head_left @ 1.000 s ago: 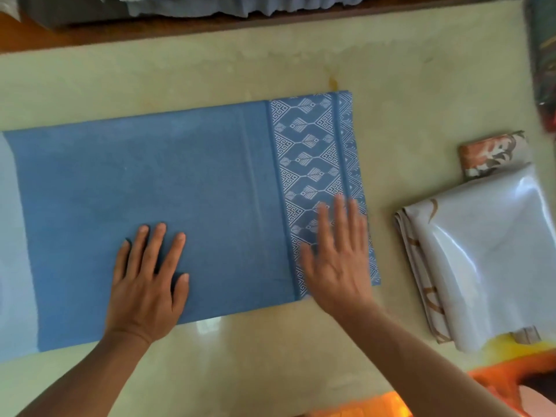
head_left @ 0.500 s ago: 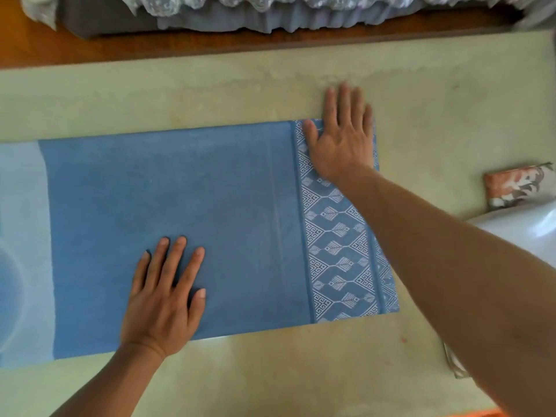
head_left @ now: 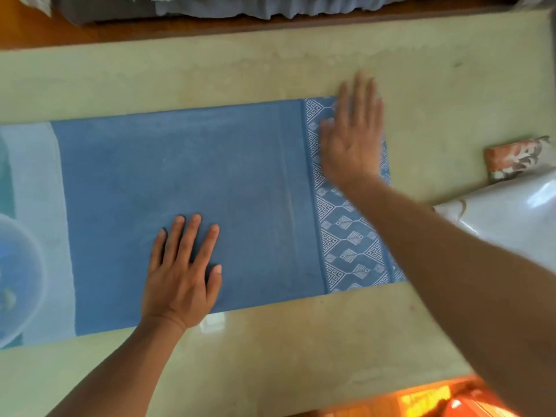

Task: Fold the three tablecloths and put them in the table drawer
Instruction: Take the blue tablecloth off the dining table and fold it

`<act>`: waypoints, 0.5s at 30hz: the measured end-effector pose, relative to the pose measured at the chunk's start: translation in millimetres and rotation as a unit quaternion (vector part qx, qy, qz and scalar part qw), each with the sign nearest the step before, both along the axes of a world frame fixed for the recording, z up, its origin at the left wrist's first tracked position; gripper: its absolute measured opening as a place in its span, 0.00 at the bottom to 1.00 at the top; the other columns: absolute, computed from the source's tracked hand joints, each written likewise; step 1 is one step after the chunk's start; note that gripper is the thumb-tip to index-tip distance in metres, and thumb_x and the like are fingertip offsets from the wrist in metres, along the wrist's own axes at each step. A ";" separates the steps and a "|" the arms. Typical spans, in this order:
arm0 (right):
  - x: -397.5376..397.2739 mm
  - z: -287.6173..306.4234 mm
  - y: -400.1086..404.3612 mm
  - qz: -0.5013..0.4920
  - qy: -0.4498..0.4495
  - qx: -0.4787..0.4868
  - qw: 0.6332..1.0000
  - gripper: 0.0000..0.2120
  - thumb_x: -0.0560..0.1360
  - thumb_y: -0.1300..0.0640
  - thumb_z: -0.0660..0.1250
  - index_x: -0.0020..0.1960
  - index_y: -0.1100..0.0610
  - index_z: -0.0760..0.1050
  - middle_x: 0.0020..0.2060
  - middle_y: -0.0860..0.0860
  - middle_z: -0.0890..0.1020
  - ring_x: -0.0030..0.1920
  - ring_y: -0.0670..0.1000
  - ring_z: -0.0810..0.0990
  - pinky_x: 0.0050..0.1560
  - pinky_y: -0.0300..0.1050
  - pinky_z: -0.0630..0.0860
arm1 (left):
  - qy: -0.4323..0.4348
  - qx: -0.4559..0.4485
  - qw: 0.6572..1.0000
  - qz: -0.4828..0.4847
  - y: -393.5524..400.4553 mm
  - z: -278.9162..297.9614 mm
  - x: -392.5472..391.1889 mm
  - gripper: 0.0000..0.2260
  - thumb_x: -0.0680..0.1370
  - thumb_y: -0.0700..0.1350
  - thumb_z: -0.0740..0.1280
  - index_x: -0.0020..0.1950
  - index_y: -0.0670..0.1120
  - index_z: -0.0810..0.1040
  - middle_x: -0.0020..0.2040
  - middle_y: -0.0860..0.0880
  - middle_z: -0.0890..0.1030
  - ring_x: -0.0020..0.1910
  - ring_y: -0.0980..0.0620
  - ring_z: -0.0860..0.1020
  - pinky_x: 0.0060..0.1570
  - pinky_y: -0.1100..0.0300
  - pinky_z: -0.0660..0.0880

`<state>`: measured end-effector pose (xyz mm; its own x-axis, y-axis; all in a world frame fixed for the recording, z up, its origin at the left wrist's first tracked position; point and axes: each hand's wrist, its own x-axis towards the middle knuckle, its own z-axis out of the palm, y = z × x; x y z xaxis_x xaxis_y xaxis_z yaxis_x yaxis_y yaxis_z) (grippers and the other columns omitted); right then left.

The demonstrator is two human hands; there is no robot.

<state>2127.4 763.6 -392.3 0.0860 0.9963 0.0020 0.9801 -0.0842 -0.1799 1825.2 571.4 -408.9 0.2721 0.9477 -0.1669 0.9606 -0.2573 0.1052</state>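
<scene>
A blue tablecloth (head_left: 186, 182) with a white geometric border at its right end lies folded into a long flat band across the pale table (head_left: 270, 70). My left hand (head_left: 180, 266) rests flat on its near middle, fingers spread. Flat on the patterned border near the far right corner lies my right hand (head_left: 353, 136), blurred by motion. A folded white glossy tablecloth (head_left: 508, 212) sits at the right edge, with a folded orange floral cloth (head_left: 514, 155) just beyond it.
A translucent round lid or bowl (head_left: 18, 281) overlaps the cloth's pale left end. The table's far wooden edge (head_left: 210, 28) borders grey and white fabric behind it. An orange surface (head_left: 436, 398) shows below the near right edge.
My right hand went from the near part of the patterned border to its far corner, then slid slightly back toward me. My left hand stayed pressed on the cloth.
</scene>
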 end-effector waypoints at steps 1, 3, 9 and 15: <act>-30.7 2.3 -25.8 0.038 0.041 0.042 0.998 0.27 0.82 0.58 0.57 0.79 0.66 0.59 0.79 0.65 0.57 0.79 0.66 0.53 0.79 0.62 0.48 | -0.001 -0.001 1.000 0.000 0.5 0.2 -0.1 0.28 0.81 0.54 0.55 0.80 0.45 0.65 0.81 0.39 0.60 0.80 0.35 0.57 0.77 0.35 0.55; -99.3 2.3 -98.3 0.102 0.141 0.068 0.982 0.25 0.78 0.64 0.61 0.74 0.68 0.67 0.76 0.67 0.64 0.78 0.68 0.57 0.78 0.64 0.52 | -0.003 0.002 1.000 -0.002 -2.6 -1.7 -2.3 0.27 0.82 0.52 0.53 0.80 0.45 0.65 0.81 0.39 0.60 0.80 0.36 0.58 0.77 0.36 0.55; -133.6 -20.1 -204.0 0.114 0.086 -0.043 0.989 0.26 0.82 0.49 0.61 0.78 0.56 0.65 0.79 0.57 0.62 0.81 0.60 0.53 0.78 0.60 0.53 | -0.057 0.023 0.998 0.003 2.9 -6.8 -5.9 0.24 0.83 0.47 0.55 0.78 0.44 0.68 0.81 0.40 0.62 0.80 0.37 0.59 0.77 0.38 0.55; 1.2 -15.7 -222.1 0.033 -0.022 -0.091 0.995 0.30 0.83 0.40 0.51 0.81 0.52 0.57 0.81 0.53 0.55 0.81 0.56 0.48 0.79 0.60 0.51 | -0.033 0.020 0.999 -0.005 -5.7 -8.6 -9.5 0.27 0.82 0.52 0.56 0.81 0.45 0.63 0.81 0.40 0.59 0.81 0.37 0.56 0.78 0.39 0.52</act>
<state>2128.5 541.5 -408.0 0.0247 0.9838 -0.1775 0.9910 -0.0474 -0.1250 1815.7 565.7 -417.5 0.2898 0.9507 -0.1104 0.9496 -0.2713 0.1570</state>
